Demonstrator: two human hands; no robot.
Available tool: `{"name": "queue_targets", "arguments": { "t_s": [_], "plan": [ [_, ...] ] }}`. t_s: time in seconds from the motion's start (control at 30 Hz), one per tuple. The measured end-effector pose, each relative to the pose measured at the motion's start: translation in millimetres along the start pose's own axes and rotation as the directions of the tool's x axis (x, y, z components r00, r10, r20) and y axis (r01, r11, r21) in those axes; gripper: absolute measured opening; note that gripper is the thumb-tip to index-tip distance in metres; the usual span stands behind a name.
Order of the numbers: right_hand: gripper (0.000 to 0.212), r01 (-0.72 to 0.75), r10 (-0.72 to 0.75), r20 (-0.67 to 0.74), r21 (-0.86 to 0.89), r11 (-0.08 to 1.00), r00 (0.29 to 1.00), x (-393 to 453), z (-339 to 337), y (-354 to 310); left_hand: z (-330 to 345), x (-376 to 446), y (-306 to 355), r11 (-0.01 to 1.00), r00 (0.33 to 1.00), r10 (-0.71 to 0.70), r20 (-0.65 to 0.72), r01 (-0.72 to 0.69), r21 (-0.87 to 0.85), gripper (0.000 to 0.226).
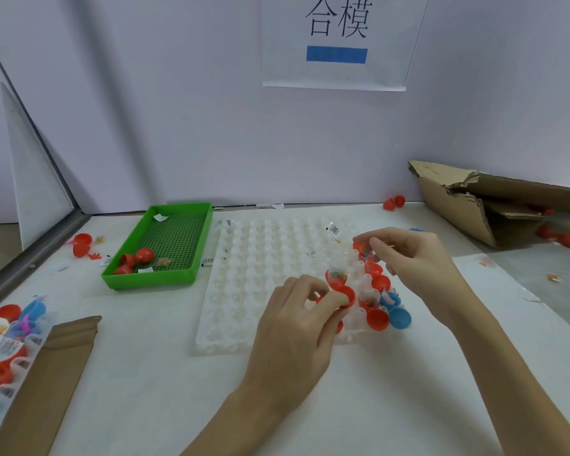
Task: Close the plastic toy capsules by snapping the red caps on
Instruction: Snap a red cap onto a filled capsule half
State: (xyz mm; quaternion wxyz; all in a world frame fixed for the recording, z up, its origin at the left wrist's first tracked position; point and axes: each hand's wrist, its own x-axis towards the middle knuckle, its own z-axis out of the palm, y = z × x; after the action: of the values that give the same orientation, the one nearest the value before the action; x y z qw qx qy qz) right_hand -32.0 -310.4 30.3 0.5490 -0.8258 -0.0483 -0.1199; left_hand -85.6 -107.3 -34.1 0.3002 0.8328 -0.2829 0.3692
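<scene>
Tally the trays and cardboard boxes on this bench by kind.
Green plastic tray: 1
White cell tray: 1
Cardboard boxes: 2, a torn one at right and one at lower left
Total: 4

Looks like a small assembly workstation in a factory or workshop — plain partition walls with a printed Chinese station sign [338,41], a white worktable [145,373], a green parts tray [165,248], and torn cardboard boxes [494,202] of loose parts.
</scene>
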Motion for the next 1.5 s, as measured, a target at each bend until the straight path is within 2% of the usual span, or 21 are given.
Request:
{"name": "queue_targets", "arguments": {
  "t_s": [0.1, 0.2, 0.37, 0.53, 0.67, 0.77, 0.83, 0.97, 1.07, 1.17, 1.23, 1.3, 1.4, 1.5],
  "plan": [
    [0.029, -0.054, 0.050, 0.167, 0.021, 0.998, 0.985, -3.3, -0.3, -6.4, -6.9, 2.4, -6.4, 0.995, 0.996, -0.074, -0.044, 0.071, -0.064, 0.012],
    [0.032, -0.157, 0.076, 0.382, 0.185, 0.970, 0.921, -6.9, 4.8, -7.9, -12.5, 5.8, -13.5, 0.981, 0.994, -0.105, -0.041, 0.097, -0.168, 0.015],
    [0.032, -0.255, 0.022, 0.492, 0.413, 0.874, 0.871, -10.9, 19.1, -6.7, -20.2, 9.9, -19.1, 0.920, 0.982, -0.178, 0.055, 0.186, -0.346, 0.015],
    [0.029, -0.270, 0.035, 0.461, 0.453, 0.850, 0.887, -13.4, 29.5, -2.4, -23.4, 11.6, -20.9, 0.778, 0.939, -0.334, 0.084, 0.325, -0.538, 0.002],
    [0.029, -0.234, 0.016, 0.423, 0.470, 0.851, 0.906, -14.2, 33.6, -3.6, -24.8, 16.0, -23.9, 0.639, 0.890, -0.440, 0.118, 0.403, -0.655, 0.011],
    [0.017, -0.093, -0.039, 0.341, 0.362, 0.928, 0.939, -14.4, 35.5, -5.6, -25.6, 18.3, -27.4, 0.525, 0.845, -0.513, 0.150, 0.447, -0.724, 0.026],
    [0.016, 0.028, -0.112, 0.282, 0.286, 0.958, 0.953, -14.8, 39.0, -6.8, -25.5, 19.6, -29.0, 0.489, 0.818, -0.550, 0.165, 0.476, -0.731, 0.029],
    [0.019, 0.210, -0.240, 0.199, 0.161, 0.964, 0.950, -17.7, 49.2, -5.4, -26.4, 20.2, -31.6, 0.504, 0.807, -0.567, 0.169, 0.501, -0.704, 0.028],
    [0.021, 0.250, -0.268, 0.163, 0.125, 0.960, 0.949, -19.3, 51.8, -3.8, -29.7, 21.3, -33.3, 0.485, 0.800, -0.575, 0.171, 0.502, -0.716, 0.028],
    [0.023, 0.312, -0.320, 0.141, 0.076, 0.947, 0.937, -21.4, 54.8, -5.7, -33.2, 22.7, -33.0, 0.481, 0.808, -0.566, 0.164, 0.484, -0.731, 0.036],
    [0.024, 0.361, -0.359, 0.142, 0.010, 0.932, 0.922, -23.9, 57.8, -8.4, -34.1, 22.5, -34.1, 0.538, 0.841, -0.525, 0.133, 0.448, -0.714, 0.041],
    [0.025, 0.400, -0.390, 0.148, -0.048, 0.915, 0.909, -26.7, 60.7, -10.8, -33.9, 21.2, -36.7, 0.636, 0.876, -0.470, 0.109, 0.422, -0.646, 0.042],
    [0.035, 0.393, -0.375, 0.156, -0.103, 0.914, 0.914, -30.4, 65.8, -15.6, -31.9, 18.4, -38.4, 0.755, 0.906, -0.417, 0.073, 0.389, -0.528, 0.038],
    [0.049, 0.331, -0.327, 0.121, -0.011, 0.943, 0.937, -31.6, 68.4, -19.6, -30.3, 18.2, -37.5, 0.781, 0.913, -0.407, 0.032, 0.366, -0.505, 0.035]
  ]
}}
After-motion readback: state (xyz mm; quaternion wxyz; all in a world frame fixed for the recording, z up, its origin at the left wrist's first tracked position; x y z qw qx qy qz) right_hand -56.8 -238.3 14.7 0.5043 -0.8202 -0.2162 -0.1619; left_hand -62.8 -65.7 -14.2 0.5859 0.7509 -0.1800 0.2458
